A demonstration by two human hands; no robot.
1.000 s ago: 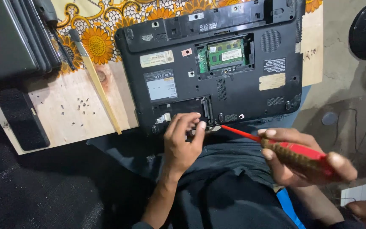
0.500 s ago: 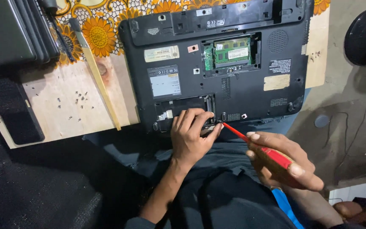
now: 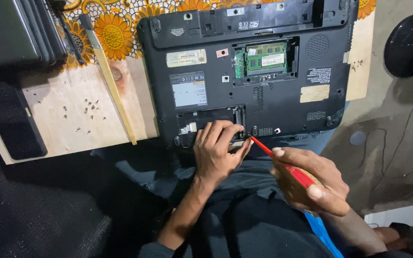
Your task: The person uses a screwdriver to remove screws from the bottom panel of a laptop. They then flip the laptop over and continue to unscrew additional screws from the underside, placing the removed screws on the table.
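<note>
We see an even, moderately bright light from above on the tabletop (image 3: pixel 72 129), so the pale wood and the upturned laptop (image 3: pixel 273 95) read sharply, with a faint sheen on its black plastic. Beyond the tabletop's near edge the picture falls into deep shadow, and detail is lost in the dark cloth at lower left. The right hand (image 3: pixel 311 179) is slightly soft.

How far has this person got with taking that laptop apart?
Done: two covers are off the upturned black laptop, baring the green memory board and an empty bay; loose screws lie on the wooden board. In hand: the left hand rests at the laptop's front edge while the right hand aims a red screwdriver there. Left: the main bottom shell is still on.
</note>
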